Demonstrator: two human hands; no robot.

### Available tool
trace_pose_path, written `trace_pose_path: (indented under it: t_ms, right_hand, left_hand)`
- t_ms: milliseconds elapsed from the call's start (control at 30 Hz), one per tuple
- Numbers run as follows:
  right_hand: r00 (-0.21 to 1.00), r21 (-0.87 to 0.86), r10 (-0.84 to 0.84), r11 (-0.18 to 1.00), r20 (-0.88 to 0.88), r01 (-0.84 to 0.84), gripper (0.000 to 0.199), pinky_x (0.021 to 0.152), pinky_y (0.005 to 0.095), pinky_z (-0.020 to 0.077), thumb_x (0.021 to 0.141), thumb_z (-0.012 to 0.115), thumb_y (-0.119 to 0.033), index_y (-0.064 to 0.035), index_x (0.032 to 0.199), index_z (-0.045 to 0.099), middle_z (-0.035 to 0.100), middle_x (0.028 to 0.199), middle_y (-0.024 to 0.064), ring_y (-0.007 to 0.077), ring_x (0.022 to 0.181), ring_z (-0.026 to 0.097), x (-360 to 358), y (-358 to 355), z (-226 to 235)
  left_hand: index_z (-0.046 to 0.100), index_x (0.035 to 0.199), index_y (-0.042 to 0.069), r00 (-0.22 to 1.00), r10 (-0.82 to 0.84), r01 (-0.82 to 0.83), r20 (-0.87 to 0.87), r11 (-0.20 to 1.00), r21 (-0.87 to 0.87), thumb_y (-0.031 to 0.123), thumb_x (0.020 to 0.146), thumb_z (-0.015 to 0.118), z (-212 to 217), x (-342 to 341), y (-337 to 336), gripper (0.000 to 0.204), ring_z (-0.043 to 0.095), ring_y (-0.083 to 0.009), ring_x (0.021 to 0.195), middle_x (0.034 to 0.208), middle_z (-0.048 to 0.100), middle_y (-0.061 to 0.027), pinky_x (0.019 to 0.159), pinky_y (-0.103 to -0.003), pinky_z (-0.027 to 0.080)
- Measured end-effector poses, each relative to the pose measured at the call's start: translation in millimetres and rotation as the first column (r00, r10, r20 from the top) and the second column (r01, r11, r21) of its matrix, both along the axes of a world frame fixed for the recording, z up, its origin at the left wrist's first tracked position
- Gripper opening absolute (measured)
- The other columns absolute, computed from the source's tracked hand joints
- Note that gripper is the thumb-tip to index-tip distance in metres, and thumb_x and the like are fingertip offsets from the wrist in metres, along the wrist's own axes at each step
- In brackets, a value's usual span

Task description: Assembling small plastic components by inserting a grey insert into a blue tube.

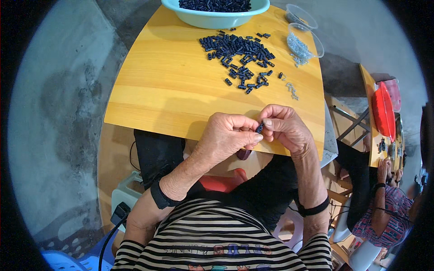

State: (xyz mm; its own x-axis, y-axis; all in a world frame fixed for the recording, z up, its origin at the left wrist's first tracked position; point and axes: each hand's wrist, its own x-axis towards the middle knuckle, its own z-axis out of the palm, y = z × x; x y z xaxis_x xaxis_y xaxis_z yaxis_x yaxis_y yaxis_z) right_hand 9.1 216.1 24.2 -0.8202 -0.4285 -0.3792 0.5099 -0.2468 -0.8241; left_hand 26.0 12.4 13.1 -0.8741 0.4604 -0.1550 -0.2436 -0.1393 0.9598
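A small black plastic piece [259, 128] with holes is pinched between my two hands, just over the table's near edge. My left hand [228, 132] is closed, thumb and forefinger on the piece from the left. From the right, the bent fingers and thumb of my right hand [288, 128] close on its upper end. Whether a smaller part is also between those fingertips is hidden. Beyond my hands lies a loose heap of similar black pieces [242, 49]. A few small metal bits [292, 91] are scattered to its right.
A light blue basin [217, 19] full of black pieces stands at the table's far edge. Clear plastic bowls, one with small silvery parts [297, 47], sit at the far right. Another person [384, 203] works at a table with a red basin [383, 110].
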Motion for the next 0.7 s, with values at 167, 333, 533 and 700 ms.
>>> trace_pose_path:
  t_ms: [167, 333, 533, 700]
  right_hand:
    - [1.000, 0.013, -0.010, 1.000, -0.001, 0.010, 0.013, 0.054, 0.0228, 0.0468, 0.083, 0.071, -0.010, -0.0012, 0.090, 0.064, 0.060, 0.068, 0.0016, 0.0103, 0.058, 0.056, 0, -1, 1]
    - [0.998, 0.091, 0.008, 0.996, -0.064, -0.002, 0.012, 0.053, 0.0220, 0.0457, 0.082, 0.072, -0.010, -0.0021, 0.088, 0.065, 0.060, 0.069, 0.0011, 0.0094, 0.058, 0.055, 0, 0, 4]
    - [0.996, 0.186, 0.005, 0.982, -0.084, 0.010, 0.012, 0.054, 0.0214, 0.0448, 0.081, 0.073, -0.010, -0.0023, 0.086, 0.065, 0.060, 0.069, 0.0003, 0.0083, 0.058, 0.054, -1, -1, 9]
    - [0.984, 0.298, 0.027, 0.954, -0.177, 0.027, 0.012, 0.053, 0.0205, 0.0433, 0.080, 0.073, -0.010, -0.0027, 0.085, 0.065, 0.061, 0.070, 0.0002, 0.0069, 0.059, 0.053, -2, -1, 12]
  left_hand:
    - [0.071, 0.091, -0.002, 1.000, -0.010, 0.009, -0.010, 0.997, -0.076, 0.005, 0.083, 0.072, 3, -4, 0, 0.012, 0.062, -0.0071, 0.064, 0.074, 0.068, -0.0040, 0.059, -0.021, 0.052]
    - [0.072, 0.085, 0.000, 0.999, 0.034, -0.036, -0.021, 0.995, -0.090, 0.005, 0.080, 0.074, -6, -8, 3, 0.008, 0.059, -0.0068, 0.063, 0.073, 0.066, -0.0025, 0.057, -0.021, 0.049]
    - [0.072, 0.083, 0.000, 0.921, 0.059, -0.132, -0.385, 0.977, -0.168, 0.002, 0.074, 0.077, -16, -14, 4, 0.011, 0.058, -0.0088, 0.064, 0.073, 0.062, -0.0033, 0.055, -0.023, 0.046]
    - [0.071, 0.082, 0.000, 0.873, 0.019, -0.160, -0.487, 0.955, -0.249, 0.004, 0.073, 0.077, -11, -20, 7, 0.012, 0.058, -0.0115, 0.062, 0.068, 0.062, -0.0050, 0.056, -0.026, 0.046]
